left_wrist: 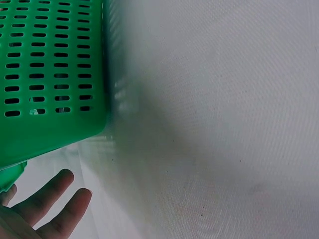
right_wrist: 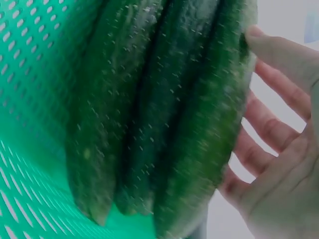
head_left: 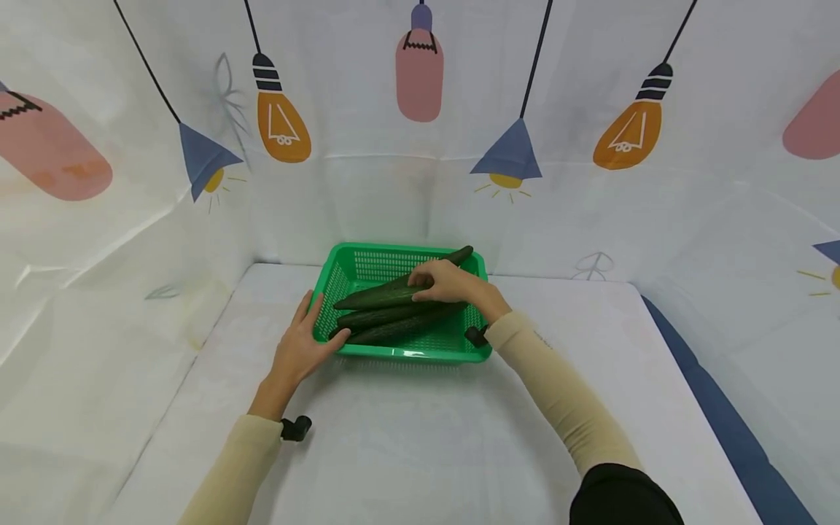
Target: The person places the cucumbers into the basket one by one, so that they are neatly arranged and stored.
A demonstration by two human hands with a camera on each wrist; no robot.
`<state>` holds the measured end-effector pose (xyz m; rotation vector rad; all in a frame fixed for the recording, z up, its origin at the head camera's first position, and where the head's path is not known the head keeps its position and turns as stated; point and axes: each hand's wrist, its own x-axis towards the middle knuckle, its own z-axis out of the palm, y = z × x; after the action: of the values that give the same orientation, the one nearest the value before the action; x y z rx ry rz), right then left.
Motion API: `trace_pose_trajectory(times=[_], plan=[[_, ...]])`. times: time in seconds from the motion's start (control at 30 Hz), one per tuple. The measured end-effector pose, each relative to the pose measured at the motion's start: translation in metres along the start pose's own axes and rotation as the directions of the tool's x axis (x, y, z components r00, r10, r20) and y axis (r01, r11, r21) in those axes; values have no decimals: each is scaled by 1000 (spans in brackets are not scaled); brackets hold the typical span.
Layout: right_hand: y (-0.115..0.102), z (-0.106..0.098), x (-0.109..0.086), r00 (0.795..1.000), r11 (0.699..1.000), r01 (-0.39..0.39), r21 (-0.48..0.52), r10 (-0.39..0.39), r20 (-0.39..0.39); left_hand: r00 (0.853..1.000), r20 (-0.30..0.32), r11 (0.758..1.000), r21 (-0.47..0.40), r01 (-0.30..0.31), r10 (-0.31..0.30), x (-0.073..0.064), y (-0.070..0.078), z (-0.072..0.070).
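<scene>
Several dark green cucumbers [head_left: 380,316] lie lengthwise in a green plastic basket [head_left: 420,354] with slotted walls. My right hand [head_left: 449,283] reaches over them from the right and grips one cucumber [right_wrist: 214,109] between thumb and fingers. Two more cucumbers lie alongside it in the right wrist view. At the basket's near left corner, my left hand [head_left: 303,351] rests with its thumb over the rim and its straight, spread fingers along the outside. In the left wrist view only some of its fingers [left_wrist: 47,196] show, below the basket wall.
The basket stands on a white-covered table [head_left: 407,437], near its back edge. Behind and to the left hangs a white sheet [head_left: 367,197] printed with lamps and bulbs. Something dark blue [head_left: 709,394] runs along the table's right side.
</scene>
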<state>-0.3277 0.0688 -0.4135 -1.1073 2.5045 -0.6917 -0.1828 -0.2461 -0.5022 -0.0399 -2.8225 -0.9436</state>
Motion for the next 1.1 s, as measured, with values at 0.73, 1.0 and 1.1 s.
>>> trace_pose_trajectory(times=[0.73, 1.0, 1.1], plan=[[3, 14, 4, 998, 996, 65, 53, -65, -2, 1000, 10, 1000, 0, -2, 2, -1, 5, -2], [-2, 13, 6, 998, 998, 63, 17, -63, -13, 1000, 6, 1000, 5, 0, 0, -1, 6, -3], [-2, 13, 4, 998, 998, 66, 20, -66, -4, 1000, 8, 1000, 5, 1, -1, -2, 6, -3]])
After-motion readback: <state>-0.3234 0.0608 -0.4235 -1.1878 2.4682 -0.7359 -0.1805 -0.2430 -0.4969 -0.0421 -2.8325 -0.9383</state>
